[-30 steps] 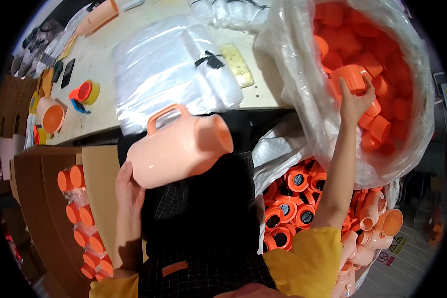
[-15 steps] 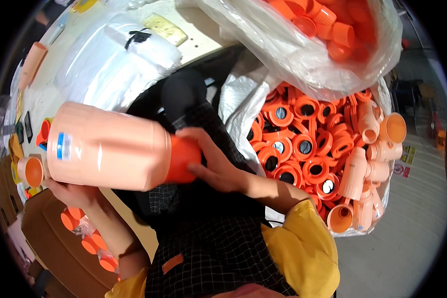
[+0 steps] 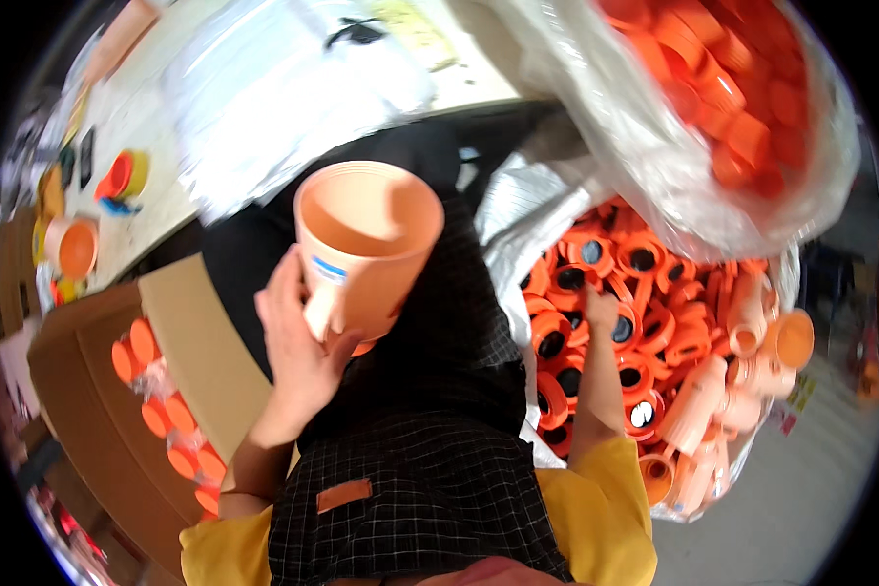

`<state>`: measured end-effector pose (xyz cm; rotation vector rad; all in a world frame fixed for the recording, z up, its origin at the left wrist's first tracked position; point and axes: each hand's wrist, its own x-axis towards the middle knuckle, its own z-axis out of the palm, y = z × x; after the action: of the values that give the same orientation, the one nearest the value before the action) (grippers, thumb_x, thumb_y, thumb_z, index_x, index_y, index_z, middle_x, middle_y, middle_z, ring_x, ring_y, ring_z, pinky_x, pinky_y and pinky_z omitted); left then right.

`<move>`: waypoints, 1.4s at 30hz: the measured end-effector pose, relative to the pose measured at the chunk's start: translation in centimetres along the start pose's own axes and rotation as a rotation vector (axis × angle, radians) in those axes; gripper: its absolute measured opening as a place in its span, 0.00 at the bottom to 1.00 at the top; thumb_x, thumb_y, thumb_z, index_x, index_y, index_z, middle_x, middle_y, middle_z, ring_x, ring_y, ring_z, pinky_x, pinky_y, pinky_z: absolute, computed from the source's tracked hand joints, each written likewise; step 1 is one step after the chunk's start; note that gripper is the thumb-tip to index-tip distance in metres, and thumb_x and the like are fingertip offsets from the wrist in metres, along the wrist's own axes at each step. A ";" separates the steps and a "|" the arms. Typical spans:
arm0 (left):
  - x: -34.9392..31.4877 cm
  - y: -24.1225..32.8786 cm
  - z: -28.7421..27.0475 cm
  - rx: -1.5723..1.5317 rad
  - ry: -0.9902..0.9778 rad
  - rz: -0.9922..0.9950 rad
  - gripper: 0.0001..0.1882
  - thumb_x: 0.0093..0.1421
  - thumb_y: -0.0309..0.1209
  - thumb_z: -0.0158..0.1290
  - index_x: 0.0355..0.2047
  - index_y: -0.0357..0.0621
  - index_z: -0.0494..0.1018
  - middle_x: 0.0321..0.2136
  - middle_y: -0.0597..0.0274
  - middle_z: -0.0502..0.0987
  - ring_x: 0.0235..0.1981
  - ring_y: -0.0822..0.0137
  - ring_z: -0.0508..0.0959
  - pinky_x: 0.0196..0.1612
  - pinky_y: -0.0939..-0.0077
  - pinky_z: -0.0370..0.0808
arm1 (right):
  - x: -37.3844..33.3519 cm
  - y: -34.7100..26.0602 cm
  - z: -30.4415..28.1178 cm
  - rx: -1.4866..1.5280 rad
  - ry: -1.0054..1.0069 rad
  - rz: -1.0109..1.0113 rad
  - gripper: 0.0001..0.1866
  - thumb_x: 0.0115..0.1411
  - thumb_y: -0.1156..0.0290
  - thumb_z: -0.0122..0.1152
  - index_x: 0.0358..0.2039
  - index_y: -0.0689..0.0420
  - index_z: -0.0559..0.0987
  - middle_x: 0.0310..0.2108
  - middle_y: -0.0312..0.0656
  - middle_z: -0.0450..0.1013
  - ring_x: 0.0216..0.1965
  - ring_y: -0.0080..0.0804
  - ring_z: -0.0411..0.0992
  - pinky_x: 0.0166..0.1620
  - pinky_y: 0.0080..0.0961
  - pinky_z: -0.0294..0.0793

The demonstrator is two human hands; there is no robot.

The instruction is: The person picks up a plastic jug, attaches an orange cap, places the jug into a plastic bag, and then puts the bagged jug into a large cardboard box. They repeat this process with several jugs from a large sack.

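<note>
My left hand (image 3: 303,337) is closed around the white-peach handle side of a large peach plastic jug (image 3: 381,283). The jug's open mouth faces up toward me and a blue-and-white label sits below its rim. A bit of orange shows under its base, mostly hidden. On the right, my right hand (image 3: 601,311) reaches down into a white woven sack (image 3: 518,210) full of orange lids (image 3: 645,259) with black or silvery round inserts. Its fingers are curled against one of these lids, and their tips are partly hidden.
Peach bottles (image 3: 698,405) lie along the sack's right side. A clear plastic bag (image 3: 596,107) of orange cups leans over the sack. At left stand an open cardboard box (image 3: 190,361) holding orange-capped items and a table (image 3: 156,220) with a wrapped white bundle (image 3: 293,98).
The jug has tipped from lying sideways to mouth-up and moved right, in my left hand. My right hand has let go of its orange end and moved right into the lids.
</note>
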<state>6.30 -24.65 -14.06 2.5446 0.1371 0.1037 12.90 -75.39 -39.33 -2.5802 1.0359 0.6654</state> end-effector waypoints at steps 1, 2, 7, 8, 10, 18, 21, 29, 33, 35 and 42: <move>-0.5 -1.2 0.9 -0.110 0.044 0.015 0.36 0.65 0.38 0.58 0.67 0.33 0.60 0.65 0.43 0.67 0.57 0.45 0.73 0.63 0.61 0.69 | 1.2 3.0 -0.4 0.157 0.099 -0.106 0.30 0.62 0.48 0.63 0.41 0.70 0.79 0.44 0.54 0.78 0.43 0.45 0.76 0.49 0.37 0.74; -0.7 -2.7 2.3 -0.225 0.093 0.031 0.35 0.66 0.38 0.56 0.68 0.33 0.59 0.65 0.42 0.67 0.61 0.43 0.72 0.64 0.59 0.69 | 2.5 5.3 -0.3 0.312 0.198 -0.216 0.23 0.62 0.56 0.67 0.38 0.67 0.78 0.38 0.45 0.78 0.36 0.36 0.75 0.44 0.32 0.75; -0.3 -5.5 0.8 -0.658 0.037 0.009 0.25 0.67 0.32 0.54 0.62 0.34 0.69 0.61 0.42 0.74 0.62 0.47 0.75 0.64 0.60 0.70 | -9.6 -8.4 -12.2 0.674 -0.018 -0.690 0.06 0.66 0.73 0.64 0.39 0.60 0.75 0.34 0.31 0.73 0.35 0.17 0.66 0.40 0.17 0.68; 0.0 -5.5 0.7 -0.700 0.002 0.079 0.24 0.67 0.30 0.54 0.62 0.34 0.69 0.61 0.42 0.74 0.61 0.47 0.76 0.64 0.60 0.70 | -12.9 -11.9 -14.2 0.667 0.007 -0.847 0.09 0.66 0.73 0.65 0.44 0.61 0.76 0.37 0.33 0.74 0.37 0.19 0.69 0.43 0.18 0.70; 0.1 -5.4 0.6 -0.759 -0.048 0.166 0.23 0.67 0.25 0.53 0.61 0.34 0.70 0.61 0.43 0.74 0.61 0.48 0.76 0.64 0.60 0.71 | -18.2 -17.5 -15.2 0.726 0.038 -1.057 0.21 0.62 0.72 0.67 0.54 0.62 0.75 0.48 0.40 0.75 0.47 0.27 0.73 0.52 0.25 0.74; -0.8 -6.4 0.4 -0.864 -0.082 0.028 0.21 0.68 0.29 0.55 0.59 0.33 0.73 0.58 0.43 0.77 0.58 0.53 0.79 0.61 0.64 0.75 | -26.4 -25.6 -11.7 0.337 -0.109 -1.915 0.32 0.59 0.47 0.67 0.55 0.59 0.81 0.36 0.42 0.75 0.36 0.42 0.71 0.42 0.37 0.73; -0.6 -6.8 0.5 -0.909 -0.104 -0.005 0.22 0.68 0.33 0.56 0.58 0.33 0.74 0.57 0.46 0.79 0.57 0.56 0.80 0.59 0.68 0.75 | -27.2 -25.0 -11.1 0.357 -0.113 -1.887 0.35 0.66 0.42 0.57 0.55 0.64 0.80 0.34 0.42 0.74 0.35 0.39 0.69 0.42 0.36 0.69; -2.9 -5.1 0.5 -0.695 -0.063 -0.131 0.23 0.68 0.34 0.54 0.60 0.36 0.71 0.54 0.45 0.79 0.53 0.51 0.82 0.55 0.65 0.78 | -29.1 -24.7 -9.9 0.381 -0.188 -1.735 0.31 0.73 0.48 0.47 0.56 0.66 0.77 0.36 0.45 0.72 0.37 0.38 0.67 0.45 0.34 0.67; -3.5 -2.2 0.4 -0.479 0.034 -0.080 0.25 0.65 0.33 0.56 0.61 0.38 0.68 0.57 0.45 0.76 0.48 0.44 0.82 0.48 0.59 0.81 | -27.9 -25.3 -10.0 0.438 -0.279 -1.623 0.29 0.74 0.51 0.47 0.56 0.68 0.76 0.37 0.42 0.68 0.38 0.33 0.64 0.46 0.31 0.65; -3.5 -2.7 1.0 -0.492 0.043 -0.076 0.25 0.64 0.32 0.57 0.60 0.38 0.69 0.60 0.46 0.75 0.50 0.46 0.81 0.46 0.58 0.81 | -27.3 -25.4 -10.4 0.371 -0.299 -1.596 0.34 0.74 0.44 0.42 0.56 0.66 0.76 0.43 0.43 0.72 0.44 0.33 0.69 0.48 0.30 0.66; -3.5 -2.5 0.7 -0.492 -0.012 0.042 0.27 0.64 0.28 0.56 0.63 0.36 0.67 0.61 0.42 0.74 0.51 0.43 0.81 0.50 0.59 0.80 | -18.0 -34.4 -14.9 0.511 -0.652 -1.461 0.43 0.72 0.34 0.33 0.60 0.63 0.76 0.53 0.47 0.77 0.56 0.36 0.73 0.61 0.37 0.68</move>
<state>2.75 -23.39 -16.18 2.0572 0.0450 0.1219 30.42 -47.05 -14.41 -1.7296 -0.7762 0.5669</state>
